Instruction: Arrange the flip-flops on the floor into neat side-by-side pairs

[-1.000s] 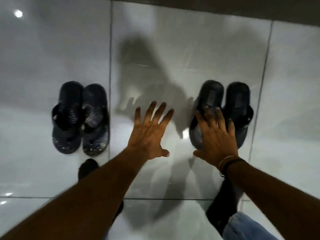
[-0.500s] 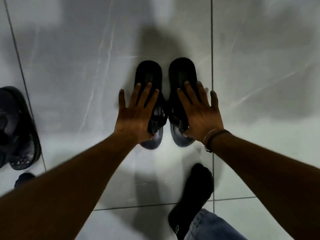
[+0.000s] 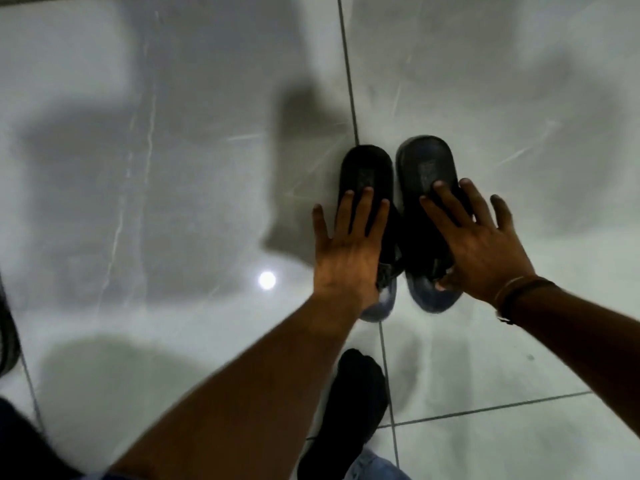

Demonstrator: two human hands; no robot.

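Two black flip-flops lie side by side on the glossy grey tile floor, toes pointing away from me. My left hand (image 3: 346, 251) rests flat with fingers spread on the left flip-flop (image 3: 367, 168). My right hand (image 3: 478, 247) lies the same way on the right flip-flop (image 3: 424, 161), its thumb at the strap near the heel. The right flip-flop sits slightly farther from me than the left one. Both hands hide the straps and most of the heels.
The edge of another dark flip-flop (image 3: 7, 341) shows at the far left border. My foot in a black sock (image 3: 349, 410) stands just below the pair, with a blue jeans hem (image 3: 374, 469) beside it. A grout line (image 3: 348, 74) runs past the pair.
The view has swung right, so the other pair has slid almost out of frame on the left. My left hand came onto the left flip-flop, and both hands stay flat on the pair.
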